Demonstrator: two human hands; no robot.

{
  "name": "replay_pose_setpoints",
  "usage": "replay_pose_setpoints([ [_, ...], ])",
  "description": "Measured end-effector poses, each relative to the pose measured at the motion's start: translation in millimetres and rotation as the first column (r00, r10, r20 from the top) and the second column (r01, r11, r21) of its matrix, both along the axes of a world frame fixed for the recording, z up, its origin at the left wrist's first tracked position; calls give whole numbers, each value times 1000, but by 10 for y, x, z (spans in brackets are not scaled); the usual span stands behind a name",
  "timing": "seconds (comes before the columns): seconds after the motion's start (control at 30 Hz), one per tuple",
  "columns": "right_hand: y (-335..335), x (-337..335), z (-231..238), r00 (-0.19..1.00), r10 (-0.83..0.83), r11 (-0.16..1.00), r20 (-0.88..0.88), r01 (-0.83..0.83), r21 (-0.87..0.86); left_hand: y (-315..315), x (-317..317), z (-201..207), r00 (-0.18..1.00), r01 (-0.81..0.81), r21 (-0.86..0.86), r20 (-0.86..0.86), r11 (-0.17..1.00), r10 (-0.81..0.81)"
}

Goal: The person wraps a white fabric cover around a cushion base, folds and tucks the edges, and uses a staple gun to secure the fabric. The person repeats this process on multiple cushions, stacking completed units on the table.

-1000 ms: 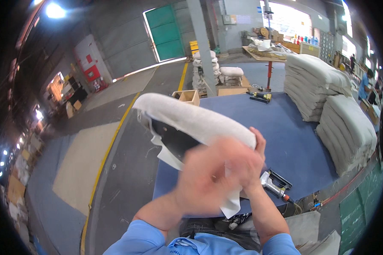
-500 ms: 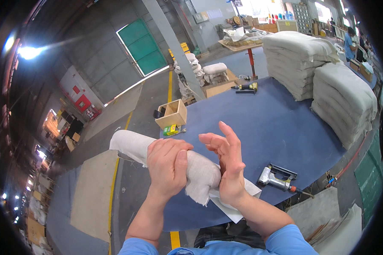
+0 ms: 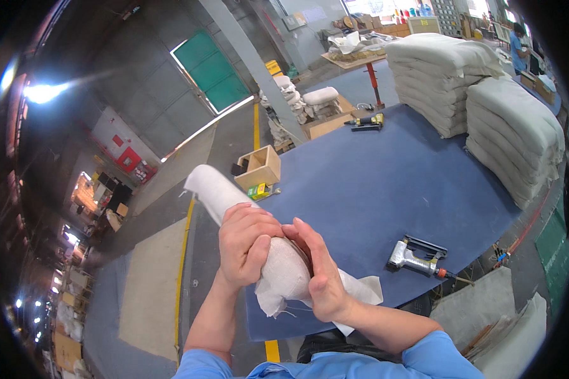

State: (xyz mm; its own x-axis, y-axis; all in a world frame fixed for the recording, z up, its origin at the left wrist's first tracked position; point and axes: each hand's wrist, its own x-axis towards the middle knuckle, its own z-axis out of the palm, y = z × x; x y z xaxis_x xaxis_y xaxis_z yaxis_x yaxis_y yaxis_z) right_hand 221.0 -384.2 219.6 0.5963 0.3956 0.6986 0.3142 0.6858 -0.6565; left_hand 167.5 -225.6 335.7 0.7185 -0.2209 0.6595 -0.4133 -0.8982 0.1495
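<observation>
A long padded roll covered in off-white cloth point(image 3: 212, 189) is held at a slant over the near left of the blue table, its near end toward me. My left hand point(image 3: 246, 246) is closed round its top, thumb lying along the near part. A loose, frayed flap of cloth hangs below that end. My right hand point(image 3: 322, 275) cups the right side of the near end, fingers together and tips close to the left hand. A white strip point(image 3: 363, 290) shows beyond the right wrist; whether it joins the roll I cannot tell.
On the blue table point(image 3: 335, 183) lie a silver staple gun point(image 3: 414, 259) with its hose and a yellow-black one point(image 3: 367, 122). A wooden box point(image 3: 262, 167) and a green-yellow packet point(image 3: 258, 191) are at the left edge. Folded cloth stacks point(image 3: 515, 132) rise at the right.
My right hand has gone from raised with fingers spread to cupped against the roll's near end. The roll has swung, its far end moving up and to the right.
</observation>
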Motion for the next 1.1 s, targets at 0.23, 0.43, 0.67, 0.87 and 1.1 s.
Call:
replay_pose_setpoints([
  [0.23, 140, 87, -228, 999, 32, 940, 32, -19, -342, 287, -129, 141, 969, 183, -227, -125, 957, -215],
  [0.43, -22, -613, -348, 971, -79, 923, 226, 156, -352, 296, -566, -252, 962, -237, -847, -137, 477, 234],
  [0.67, -27, -926, -1248, 869, 145, 688, 472, 254, -679, 1468, -978, 150, 727, -676, -726, -628, 127, 276],
  [0.87, 233, -1328, -1479, 828, 361, 692, 428, 70, -718, 1649, -773, 417, 667, -669, -463, -720, 582, 193],
  [1.1, -119, -331, -821, 977, -202, 861, 72, 212, -462, 505, -227, 605, 776, -29, 5, -630, 1000, 26],
])
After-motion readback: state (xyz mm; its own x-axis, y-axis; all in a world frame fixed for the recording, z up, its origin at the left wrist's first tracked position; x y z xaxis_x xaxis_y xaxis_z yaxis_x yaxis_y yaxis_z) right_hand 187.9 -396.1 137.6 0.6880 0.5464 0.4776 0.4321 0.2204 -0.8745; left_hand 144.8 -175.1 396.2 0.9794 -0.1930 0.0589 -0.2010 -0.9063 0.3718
